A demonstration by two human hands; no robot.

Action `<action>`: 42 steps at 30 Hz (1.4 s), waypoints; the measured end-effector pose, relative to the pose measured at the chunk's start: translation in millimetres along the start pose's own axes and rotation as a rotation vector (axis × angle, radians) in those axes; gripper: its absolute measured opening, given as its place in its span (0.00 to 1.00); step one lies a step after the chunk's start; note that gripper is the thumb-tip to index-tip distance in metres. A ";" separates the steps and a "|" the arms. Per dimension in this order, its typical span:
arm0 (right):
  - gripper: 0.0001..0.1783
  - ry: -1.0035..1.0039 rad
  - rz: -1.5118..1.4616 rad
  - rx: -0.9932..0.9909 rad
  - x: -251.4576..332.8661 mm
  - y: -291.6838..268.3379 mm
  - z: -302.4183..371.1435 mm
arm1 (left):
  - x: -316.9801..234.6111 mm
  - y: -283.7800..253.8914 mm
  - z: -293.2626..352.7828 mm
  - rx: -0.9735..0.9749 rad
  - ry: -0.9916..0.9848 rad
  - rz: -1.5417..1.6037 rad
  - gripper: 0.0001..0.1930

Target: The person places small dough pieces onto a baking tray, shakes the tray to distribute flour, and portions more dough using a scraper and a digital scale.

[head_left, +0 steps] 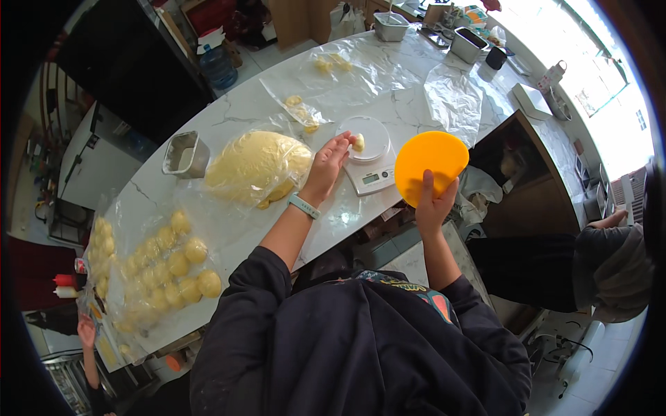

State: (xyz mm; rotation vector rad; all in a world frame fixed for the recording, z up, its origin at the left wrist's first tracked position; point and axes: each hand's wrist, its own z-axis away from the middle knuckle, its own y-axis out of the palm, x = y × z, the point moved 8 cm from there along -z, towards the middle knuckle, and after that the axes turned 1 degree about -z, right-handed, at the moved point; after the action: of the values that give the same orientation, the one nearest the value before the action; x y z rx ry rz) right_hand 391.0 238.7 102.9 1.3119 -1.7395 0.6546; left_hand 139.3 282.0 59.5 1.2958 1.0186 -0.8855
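Observation:
My left hand (pixel 330 163) is at the left edge of the white kitchen scale (pixel 371 177), its fingers close together. A small piece of pale yellow dough (pixel 359 143) is at its fingertips, over the scale's round pan (pixel 375 132). The thumb's hold on it is partly hidden. To the right of the scale, my right hand (pixel 433 199) grips a broad, rounded orange-yellow dough scraper (pixel 431 163), raised off the table. A large mound of yellow dough (pixel 257 163) lies under clear plastic left of my left hand.
Several dough balls (pixel 178 263) sit under plastic film at the table's left. A metal tin (pixel 187 155) stands beside the mound. Dough scraps (pixel 294 101) and plastic sheeting (pixel 454 104) lie farther back. Another person (pixel 603 267) is at the right; another person's hand (pixel 86 331) shows lower left.

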 end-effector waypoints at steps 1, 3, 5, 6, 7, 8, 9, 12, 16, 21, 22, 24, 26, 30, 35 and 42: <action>0.17 0.010 0.014 -0.011 2.5 -5.7 -1.5 | 10.4 2.4 -4.1 0.000 -0.127 0.327 0.15; 0.17 -0.007 0.029 -0.038 -3.3 -27.5 -1.7 | 12.0 0.9 -1.6 0.023 -0.077 0.295 0.14; 0.17 -0.020 0.035 -0.055 -7.0 -47.7 -0.1 | 5.3 -11.5 19.9 0.040 0.090 -0.297 0.18; 0.17 0.007 0.030 -0.099 -9.4 -59.6 1.5 | 10.6 -25.7 35.6 -0.009 0.089 -0.473 0.19; 0.17 0.033 0.029 -0.144 -11.5 -71.2 2.7 | 16.6 -35.2 49.9 -0.056 0.088 -0.646 0.20; 0.17 0.018 0.064 -0.129 -1.5 -75.9 0.5 | 22.4 -36.6 64.9 -0.063 0.082 -0.651 0.20; 0.17 0.024 0.064 -0.127 1.0 -80.6 -2.8 | 5.2 -33.5 82.5 -0.195 0.339 -0.869 0.21; 0.16 0.050 0.136 -0.220 -3.9 -101.5 -8.6 | -12.0 -26.5 108.2 -0.439 0.560 -1.245 0.21; 0.16 0.011 0.118 -0.201 -4.6 -76.4 -11.3 | 8.3 -74.7 106.7 -0.467 0.351 -0.944 0.21; 0.15 0.003 -0.023 -0.021 1.0 -14.3 -0.6 | -9.0 -56.4 128.7 -0.249 0.404 -0.887 0.19; 0.15 0.005 -0.020 -0.021 2.5 -4.2 3.6 | -14.2 -44.9 134.6 -0.178 0.493 -0.924 0.18; 0.14 -0.061 0.002 0.131 14.3 32.9 16.6 | -4.2 -57.5 141.9 -0.281 0.391 -0.879 0.17; 0.14 0.076 -0.019 0.347 10.2 63.8 33.2 | 6.0 -68.0 149.3 -0.368 0.291 -0.824 0.16; 0.15 -0.038 0.192 0.918 25.8 133.9 44.1 | -1.4 -73.8 165.7 -0.585 0.480 -1.237 0.11; 0.15 -0.272 0.467 1.436 36.2 211.3 75.6 | 14.1 -77.5 152.8 -0.425 0.451 -1.262 0.11; 0.10 -0.393 0.136 1.061 -2.8 169.1 108.4 | 21.5 -74.8 151.4 -0.462 0.306 -0.973 0.09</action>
State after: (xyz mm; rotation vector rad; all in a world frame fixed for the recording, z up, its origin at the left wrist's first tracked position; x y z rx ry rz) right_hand 197.8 206.6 58.1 2.1350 -1.8399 1.6228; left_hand 90.4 125.5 13.9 0.4972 2.0326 -1.0688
